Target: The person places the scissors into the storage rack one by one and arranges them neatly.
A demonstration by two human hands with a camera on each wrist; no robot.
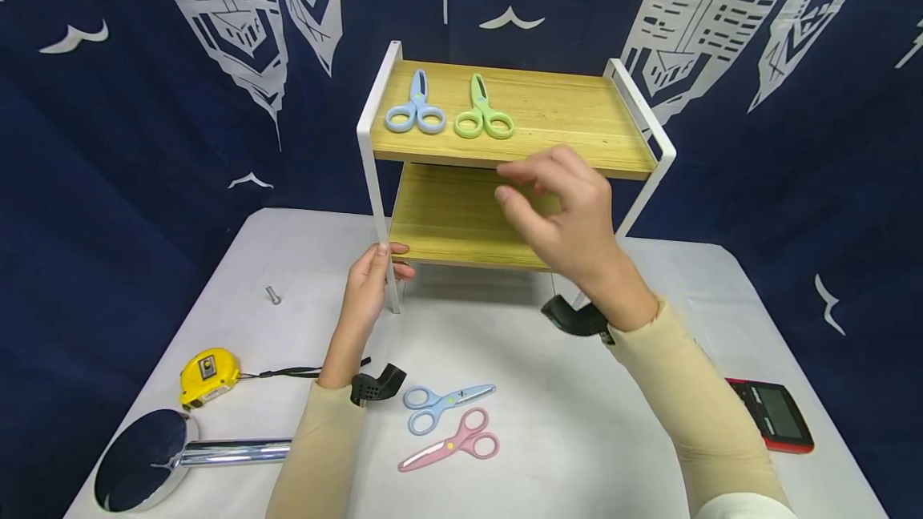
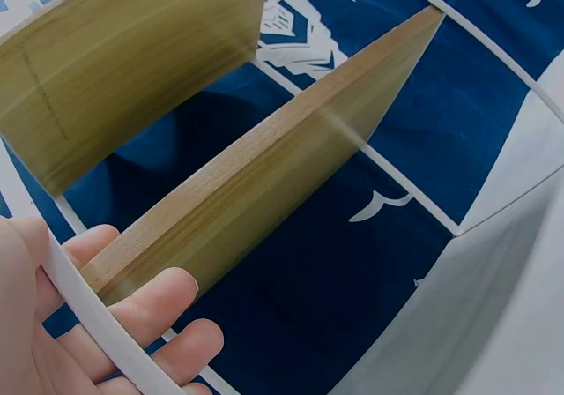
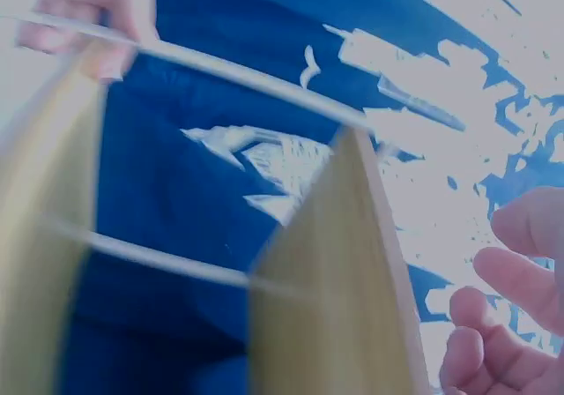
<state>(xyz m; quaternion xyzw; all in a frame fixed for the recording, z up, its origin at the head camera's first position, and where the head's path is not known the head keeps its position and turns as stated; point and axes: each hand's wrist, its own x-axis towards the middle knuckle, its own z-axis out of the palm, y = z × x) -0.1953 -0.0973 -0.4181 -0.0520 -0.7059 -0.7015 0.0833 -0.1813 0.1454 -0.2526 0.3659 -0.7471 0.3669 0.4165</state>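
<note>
Two plastic-handled scissors — a blue pair point(image 1: 415, 106) and a green pair point(image 1: 481, 112) — already lie on the top board of the two-tier shelf point(image 1: 519, 114), pale wood in a thin white metal frame. The left hand point(image 1: 369, 283) grips the near-left leg. On the white-clothed desk point(image 1: 577, 423), another blue pair point(image 1: 443, 404) and a pink pair point(image 1: 450, 443) remain near. The right hand point(image 1: 566, 219) hovers before the shelf, fingers loosely curled — seemingly empty.
</note>
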